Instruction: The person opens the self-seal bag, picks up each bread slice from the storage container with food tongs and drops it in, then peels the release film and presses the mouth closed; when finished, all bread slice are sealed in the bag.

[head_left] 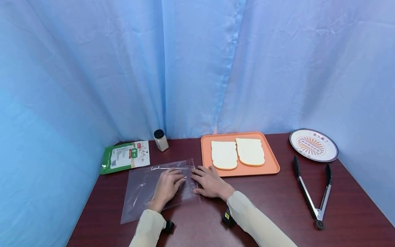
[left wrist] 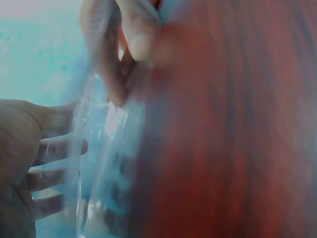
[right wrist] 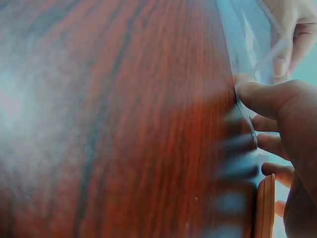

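A clear plastic bag (head_left: 139,192) lies spread on the dark red table. Over its right half is my left hand (head_left: 168,185), its bent fingers touching the film. My right hand (head_left: 211,183) rests at the bag's right edge, fingers spread and thumb apart from them. In the right wrist view the film's edge (right wrist: 234,59) runs by the right thumb and fingertips. The left wrist view is blurred; the left hand's separate fingers (left wrist: 59,148) meet the bag, and the right hand (left wrist: 119,49) reaches in from the top.
An orange tray (head_left: 240,174) with two bread slices (head_left: 224,155) stands behind the right hand. A green-white packet (head_left: 126,156) and black-capped jar (head_left: 161,140) stand behind the bag. Tongs (head_left: 311,200) and a round plate (head_left: 314,145) are on the right. Blue curtains surround the table.
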Tool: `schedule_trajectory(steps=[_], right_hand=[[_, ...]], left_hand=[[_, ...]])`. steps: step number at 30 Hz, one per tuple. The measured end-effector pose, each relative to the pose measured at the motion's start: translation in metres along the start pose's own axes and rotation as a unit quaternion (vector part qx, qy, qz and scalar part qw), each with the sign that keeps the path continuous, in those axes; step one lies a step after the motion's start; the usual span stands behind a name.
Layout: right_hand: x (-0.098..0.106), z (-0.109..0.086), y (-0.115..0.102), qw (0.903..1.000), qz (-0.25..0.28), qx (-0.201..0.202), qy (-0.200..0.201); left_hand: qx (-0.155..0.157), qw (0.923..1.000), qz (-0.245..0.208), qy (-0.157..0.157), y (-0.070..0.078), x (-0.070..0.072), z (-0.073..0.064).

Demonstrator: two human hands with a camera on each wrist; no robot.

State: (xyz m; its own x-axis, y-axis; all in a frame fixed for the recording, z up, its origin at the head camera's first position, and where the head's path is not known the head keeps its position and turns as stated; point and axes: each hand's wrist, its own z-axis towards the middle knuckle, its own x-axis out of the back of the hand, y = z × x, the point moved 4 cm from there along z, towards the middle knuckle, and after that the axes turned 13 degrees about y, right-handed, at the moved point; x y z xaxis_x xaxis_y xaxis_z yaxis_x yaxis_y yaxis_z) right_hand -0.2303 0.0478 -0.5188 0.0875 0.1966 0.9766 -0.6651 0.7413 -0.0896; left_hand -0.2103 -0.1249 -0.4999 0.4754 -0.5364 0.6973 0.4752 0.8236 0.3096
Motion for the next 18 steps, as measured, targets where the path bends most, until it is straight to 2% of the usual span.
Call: schedule_trajectory(steps=[5, 13, 18], right_hand=[[0.000, 0.000, -0.001, 1.0000, 0.005, -0.002, 0.001], [0.002, -0.001, -0.001, 0.9999, 0.010, 0.000, -0.001], [0.002, 0.000, -0.001, 0.9998, 0.018, -0.004, -0.005]], left_hand=[[0.010, 0.9999, 0.001, -0.011, -0.006, -0.003, -0.004], [-0.014, 0.9999, 0.009, -0.003, 0.010, 0.000, 0.004], [-0.004, 1.0000, 0.000, 0.006, 0.007, 0.003, 0.004]])
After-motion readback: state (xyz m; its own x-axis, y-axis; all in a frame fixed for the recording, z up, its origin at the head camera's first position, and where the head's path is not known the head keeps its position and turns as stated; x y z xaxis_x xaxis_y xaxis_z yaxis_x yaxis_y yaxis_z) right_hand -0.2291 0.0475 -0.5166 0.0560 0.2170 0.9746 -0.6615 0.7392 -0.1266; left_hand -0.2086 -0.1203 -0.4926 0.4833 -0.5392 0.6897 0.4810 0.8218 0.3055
